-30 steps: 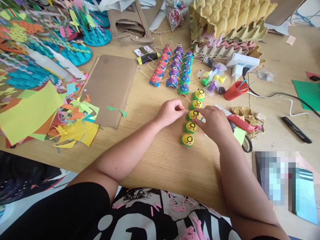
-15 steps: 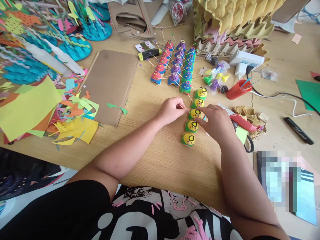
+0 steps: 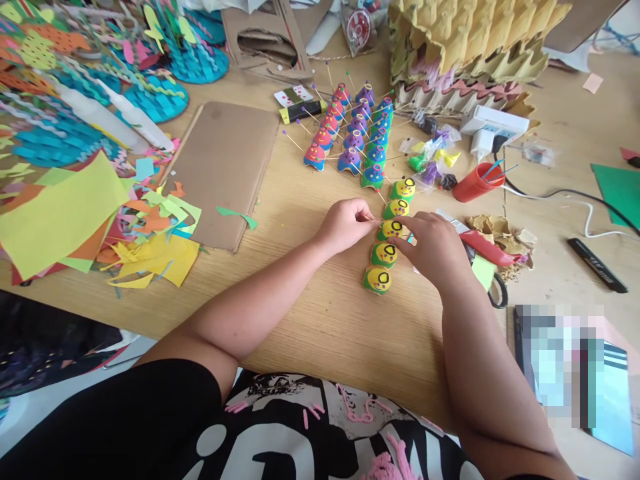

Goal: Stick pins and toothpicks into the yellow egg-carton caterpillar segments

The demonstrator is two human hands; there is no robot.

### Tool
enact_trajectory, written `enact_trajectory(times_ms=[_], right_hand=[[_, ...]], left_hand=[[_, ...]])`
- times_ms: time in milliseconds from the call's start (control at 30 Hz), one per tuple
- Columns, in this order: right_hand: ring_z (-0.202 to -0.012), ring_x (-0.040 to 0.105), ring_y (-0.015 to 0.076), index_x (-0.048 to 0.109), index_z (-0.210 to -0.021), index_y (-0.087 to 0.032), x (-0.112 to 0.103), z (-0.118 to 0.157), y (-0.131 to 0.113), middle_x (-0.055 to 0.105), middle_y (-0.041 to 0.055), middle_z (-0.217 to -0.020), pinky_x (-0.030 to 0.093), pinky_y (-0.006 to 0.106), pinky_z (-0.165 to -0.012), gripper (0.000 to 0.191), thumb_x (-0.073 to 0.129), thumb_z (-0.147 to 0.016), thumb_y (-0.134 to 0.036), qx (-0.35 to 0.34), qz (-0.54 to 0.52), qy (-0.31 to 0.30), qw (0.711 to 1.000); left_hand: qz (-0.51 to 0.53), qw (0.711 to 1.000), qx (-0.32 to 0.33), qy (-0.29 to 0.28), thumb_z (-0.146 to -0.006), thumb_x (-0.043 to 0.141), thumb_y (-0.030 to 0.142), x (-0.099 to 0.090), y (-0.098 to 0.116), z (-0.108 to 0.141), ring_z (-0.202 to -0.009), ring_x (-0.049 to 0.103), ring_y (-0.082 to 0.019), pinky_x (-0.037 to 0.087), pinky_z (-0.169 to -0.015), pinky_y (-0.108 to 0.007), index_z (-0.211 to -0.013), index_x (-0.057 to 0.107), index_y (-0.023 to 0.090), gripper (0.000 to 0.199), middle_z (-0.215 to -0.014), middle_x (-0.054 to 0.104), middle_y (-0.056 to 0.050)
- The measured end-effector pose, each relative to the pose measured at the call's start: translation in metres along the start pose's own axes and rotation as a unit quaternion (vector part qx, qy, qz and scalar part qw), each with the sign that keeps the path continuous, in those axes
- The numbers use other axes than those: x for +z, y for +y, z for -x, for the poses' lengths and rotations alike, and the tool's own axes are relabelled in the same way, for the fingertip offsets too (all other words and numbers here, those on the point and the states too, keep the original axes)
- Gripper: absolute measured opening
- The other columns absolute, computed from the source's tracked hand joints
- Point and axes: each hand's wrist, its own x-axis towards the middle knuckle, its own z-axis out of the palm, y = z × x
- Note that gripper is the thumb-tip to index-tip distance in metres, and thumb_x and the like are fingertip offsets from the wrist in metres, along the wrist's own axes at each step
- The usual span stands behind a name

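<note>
Far left: yellow paper sheet (image 3: 60, 210) over coloured scraps (image 3: 151, 223). Next, brown cardboard (image 3: 225, 167) flat on surface (image 3: 295, 307). Left hand (image 3: 346, 227): fingertips pinched closed on thin stick (image 3: 369, 218), at left side of middle yellow-green piece (image 3: 389, 231), third in row of five. Right hand (image 3: 434, 248): curled, thumb and forefinger holding that piece's right side. Farther right: red cup (image 3: 471, 185).

A broad, light-brown table (image 3: 325, 333) with visible wood grain lies under soft, pale light.
</note>
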Motion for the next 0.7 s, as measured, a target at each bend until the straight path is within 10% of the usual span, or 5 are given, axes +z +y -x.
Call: enact_trajectory(times_ms=[700], right_hand=[[-0.096,0.067,0.0315,0.076,-0.125,-0.018,0.0017,-0.0006,0.0018,0.077,0.0152,-0.101,0.048,0.041,-0.082,0.037,0.063,-0.097,-0.038,-0.005,0.005,-0.001,1.0]], left_hand=[[-0.016,1.0,0.019,0.004,-0.078,0.08,0.031,0.006,-0.0067,0.0002,-0.068,0.062,-0.013,0.043,-0.063,-0.027,-0.072,0.066,0.018,0.02,-0.074,0.074,0.0]])
